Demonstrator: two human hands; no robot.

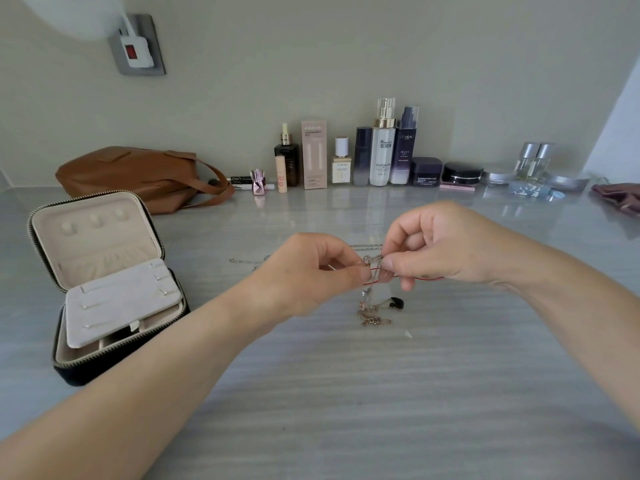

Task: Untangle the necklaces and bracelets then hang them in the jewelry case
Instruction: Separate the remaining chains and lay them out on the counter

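A grey streaked table [346,393] runs right across to the wall. A brown leather bag [131,174] lies slumped on its side just behind the jewelry case [74,374]. The case stands open on the table with its cream-lined lid tipped back. A pale padded insert [121,299] rests slanted across the lower half of the case, and no chain is visible hanging in the case. Well off to the right of the case, along the wall, stands a row of cosmetic bottles and jars [381,150].

Both bare forearms reach in over the table to the right of the case. The left hand [304,271] is the nearer of the two to the case, and the right hand [446,247] is beyond it. The hands meet fingertip to fingertip, lifted a little above the table. Each has its thumb and forefinger pressed together on a tangle of chains [372,261], with the other fingers curled in.

A red cord [422,278] runs out of the tangle and under the right hand, away from the case. Below the tangle a gold chain [372,318] trails down in a small heap on the table. A thin silver chain [247,261] lies flat on the table between the case and the left hand.
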